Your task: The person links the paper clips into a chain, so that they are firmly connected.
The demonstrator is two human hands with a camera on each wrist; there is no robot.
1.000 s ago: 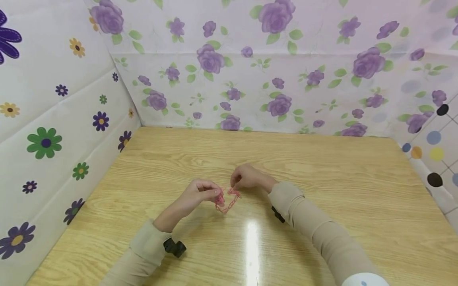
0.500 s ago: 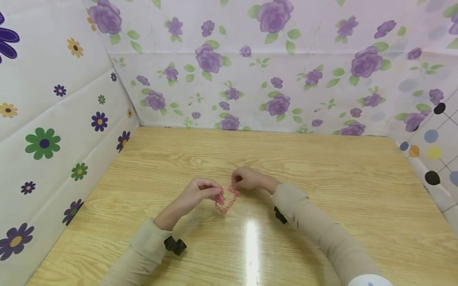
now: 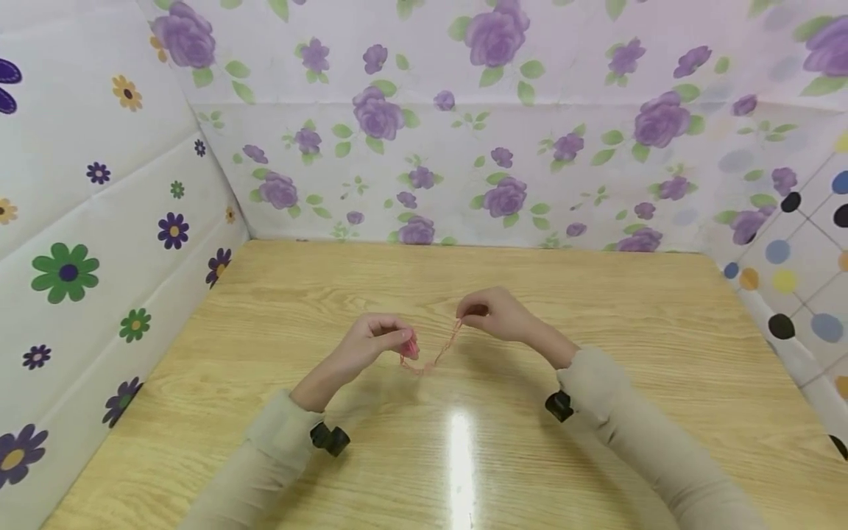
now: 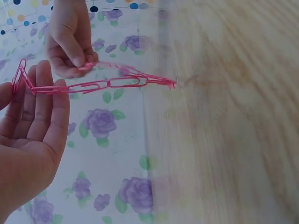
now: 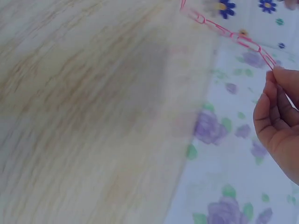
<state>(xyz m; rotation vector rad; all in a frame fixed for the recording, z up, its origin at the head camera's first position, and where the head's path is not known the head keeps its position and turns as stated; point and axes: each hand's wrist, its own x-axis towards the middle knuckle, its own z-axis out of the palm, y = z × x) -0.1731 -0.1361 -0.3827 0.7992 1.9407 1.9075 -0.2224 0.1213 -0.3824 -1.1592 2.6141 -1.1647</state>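
A chain of linked pink paper clips [image 4: 126, 83] hangs in a sagging curve between my two hands, above the wooden table. My left hand [image 3: 374, 342] pinches one end between thumb and fingers, where several clips bunch together in the head view. The other end is pinched by my right hand [image 3: 497, 315], farther off and to the right. In the right wrist view the last clip [image 5: 267, 58] meets the tips of my right thumb and index finger. The left wrist view shows the chain running across my left fingers.
The wood-grain table [image 3: 563, 442] spreads under both hands. A flowered cloth wall [image 3: 464, 169] rises at its back edge, with further patterned cloths at left and right. Small black cameras sit at the left wrist [image 3: 330, 439] and the right wrist [image 3: 559, 405].
My right hand has moved right and away from the left hand, drawing the paper clip chain out longer. The left hand keeps its hold and has shifted only slightly.
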